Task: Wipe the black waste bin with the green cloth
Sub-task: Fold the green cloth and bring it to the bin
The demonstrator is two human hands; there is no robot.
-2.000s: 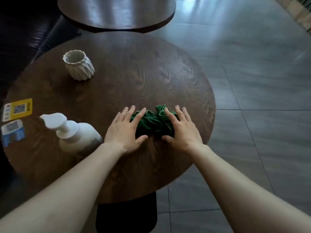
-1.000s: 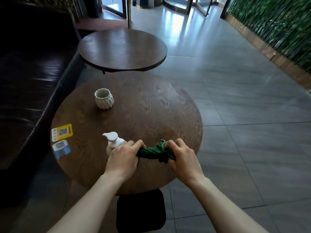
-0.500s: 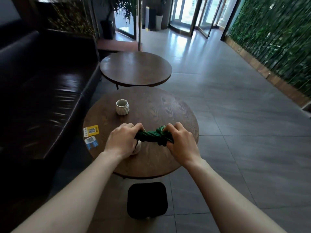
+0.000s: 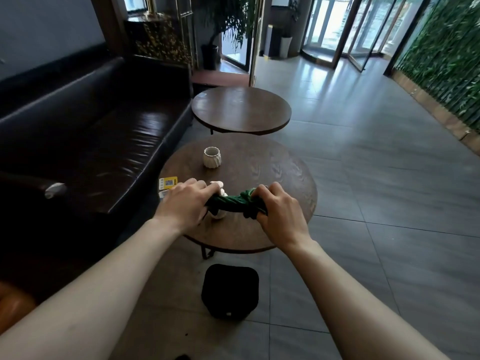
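Your left hand (image 4: 185,203) and right hand (image 4: 279,213) both clenched on twisted green cloth (image 4: 235,203), arms outstretched above tabletop (image 4: 272,175). Black waste bin (image 4: 230,291) below hands, open floor (image 4: 376,203) right.

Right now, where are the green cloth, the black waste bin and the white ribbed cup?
green cloth (image 4: 235,203), head view, twisted middle between the hands
black waste bin (image 4: 230,291), head view, top face
white ribbed cup (image 4: 212,158), head view, side wall
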